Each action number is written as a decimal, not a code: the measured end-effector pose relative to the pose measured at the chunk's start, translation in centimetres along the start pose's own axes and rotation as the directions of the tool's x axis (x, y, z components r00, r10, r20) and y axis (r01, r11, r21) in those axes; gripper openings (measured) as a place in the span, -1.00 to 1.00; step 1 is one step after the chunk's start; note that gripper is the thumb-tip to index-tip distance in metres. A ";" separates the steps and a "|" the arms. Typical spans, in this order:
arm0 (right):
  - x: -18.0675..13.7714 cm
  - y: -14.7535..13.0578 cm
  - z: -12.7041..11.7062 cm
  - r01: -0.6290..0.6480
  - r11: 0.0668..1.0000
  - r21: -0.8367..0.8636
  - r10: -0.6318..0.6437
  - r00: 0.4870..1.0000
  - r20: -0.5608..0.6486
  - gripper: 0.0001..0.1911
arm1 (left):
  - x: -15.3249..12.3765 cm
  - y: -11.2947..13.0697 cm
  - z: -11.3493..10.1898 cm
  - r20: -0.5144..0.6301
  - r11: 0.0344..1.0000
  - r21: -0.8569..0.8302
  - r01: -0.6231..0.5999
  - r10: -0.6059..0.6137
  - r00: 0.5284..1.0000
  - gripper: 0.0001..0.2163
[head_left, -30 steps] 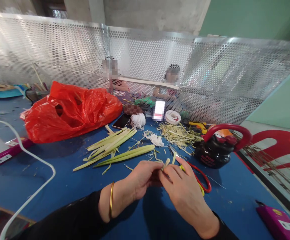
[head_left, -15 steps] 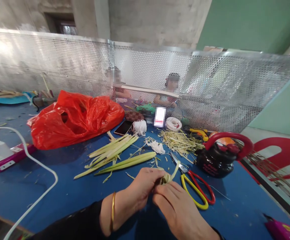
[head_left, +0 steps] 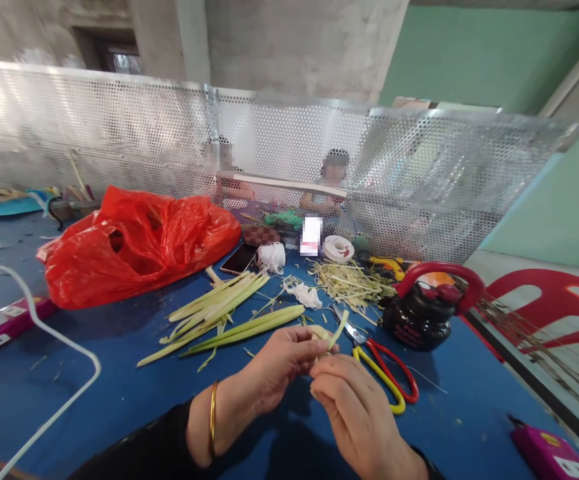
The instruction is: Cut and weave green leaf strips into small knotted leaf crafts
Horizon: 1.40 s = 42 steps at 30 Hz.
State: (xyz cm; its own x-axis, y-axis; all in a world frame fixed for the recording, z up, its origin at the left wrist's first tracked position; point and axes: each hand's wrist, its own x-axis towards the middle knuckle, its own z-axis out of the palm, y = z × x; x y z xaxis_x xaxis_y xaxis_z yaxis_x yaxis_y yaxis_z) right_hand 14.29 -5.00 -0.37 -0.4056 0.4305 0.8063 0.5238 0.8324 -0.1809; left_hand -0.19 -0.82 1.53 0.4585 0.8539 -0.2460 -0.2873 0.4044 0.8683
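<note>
Between my two hands is a pale green strip of plant leaf point(head_left: 339, 329), its free end sticking up above the fingers. My left hand point(head_left: 282, 363) pinches the folded part of it between thumb and fingers. My right hand point(head_left: 354, 407) is closed at its near side, fingertips pressed together against the piece; they hide the lower part. Scissors point(head_left: 382, 367) with one red and one yellow handle lie just right of my hands. Beyond my left hand rest long green-yellow leaf strips point(head_left: 249, 330) and a larger bundle of pale strips point(head_left: 214, 303).
A red plastic bag point(head_left: 144, 247) fills the back left. Plant scraps point(head_left: 352, 283), white string point(head_left: 271, 257), a tape roll point(head_left: 338, 249) and a black pot point(head_left: 416, 317) stand farther back. A white cable point(head_left: 76, 343) crosses the left side. A perforated metal screen point(head_left: 279, 133) borders the table; people sit behind it.
My right hand has drawn back slightly from my left, and the fingers have shifted on the strip. More of the strip shows now. The whole view has moved a little.
</note>
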 end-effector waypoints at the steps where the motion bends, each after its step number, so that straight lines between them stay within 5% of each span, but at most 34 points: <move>1: 0.1 -0.1 0.0 0.008 1.000 0.011 -0.009 1.000 0.021 -0.82 | 0.0 0.0 0.0 -0.003 1.000 0.010 -0.009 0.009 1.000 -0.70; 7: 0.4 -1.3 -0.1 0.159 0.984 0.085 -0.176 0.950 0.259 -0.76 | 0.7 -0.7 -0.2 -0.089 1.000 -0.018 0.014 -0.016 0.996 -0.63; 13: 0.2 -0.8 0.3 0.022 1.000 0.002 -0.022 0.969 0.247 -0.74 | 0.7 -0.9 -0.5 -0.002 0.998 -0.055 -0.020 0.020 1.000 -0.64; 16: 0.2 -0.6 0.4 0.041 0.999 0.014 -0.043 0.953 0.301 -0.75 | 0.6 -0.7 -0.5 -0.017 0.999 -0.051 -0.014 0.014 1.000 -0.68; 18: 0.0 -0.4 0.2 0.035 0.998 0.054 -0.047 0.970 0.240 -0.83 | 0.7 -0.5 -0.5 -0.042 0.998 -0.053 -0.021 0.019 0.999 -0.68; 20: -0.2 0.1 -0.1 -0.145 0.983 0.112 0.138 0.988 0.069 -0.85 | 0.8 -0.4 -0.4 -0.060 0.998 -0.043 -0.034 0.031 0.998 -0.69; 21: -0.3 0.5 -0.2 -0.305 0.938 0.162 0.312 0.950 -0.017 -0.83 | 0.8 -0.3 -0.4 -0.069 0.999 -0.031 -0.039 0.036 0.997 -0.68; 23: -0.2 1.5 -0.3 -0.652 0.699 0.294 0.695 0.716 -0.065 -0.74 | 0.8 -0.1 -0.3 -0.081 0.999 0.001 -0.037 0.037 0.996 -0.67; 25: 0.1 2.3 -0.2 -0.772 0.413 0.484 0.869 0.493 0.046 -0.68 | 0.6 0.0 -0.2 -0.062 0.999 0.046 -0.026 0.029 0.998 -0.66; 26: 0.3 2.6 -0.2 -0.778 0.300 0.552 0.887 0.440 0.138 -0.66 | 0.5 0.0 -0.1 -0.036 0.998 0.068 -0.019 0.021 0.999 -0.66; 29: 0.8 2.7 -0.1 -0.750 0.157 0.642 0.863 0.421 0.280 -0.63 | 0.3 -0.1 -0.1 0.048 0.993 0.118 0.006 -0.012 0.999 -0.70; 32: 0.8 2.4 -0.2 -0.752 0.165 0.638 0.877 0.407 0.253 -0.66 | 0.3 -0.4 -0.2 0.048 0.988 0.155 0.024 -0.032 0.998 -0.75; 39: 0.0 3.1 0.5 -0.688 0.078 0.722 0.948 0.274 0.159 -0.64 | 0.7 -0.4 -0.4 0.032 0.990 0.115 0.084 -0.088 0.996 -0.82; 42: 0.0 2.8 1.0 -0.690 0.027 0.723 0.905 0.325 0.276 -0.59 | 0.8 -0.2 -0.6 0.033 0.995 0.004 0.101 -0.101 0.994 -0.81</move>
State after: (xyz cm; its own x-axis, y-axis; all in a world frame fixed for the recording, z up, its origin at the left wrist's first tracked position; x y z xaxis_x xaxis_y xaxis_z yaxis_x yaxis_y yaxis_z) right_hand 14.99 -2.34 -1.40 0.1351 0.9892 -0.0574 -0.2474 -0.0225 -0.9687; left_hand -0.25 0.00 0.87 0.5124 0.7977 -0.3180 -0.2361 0.4868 0.8410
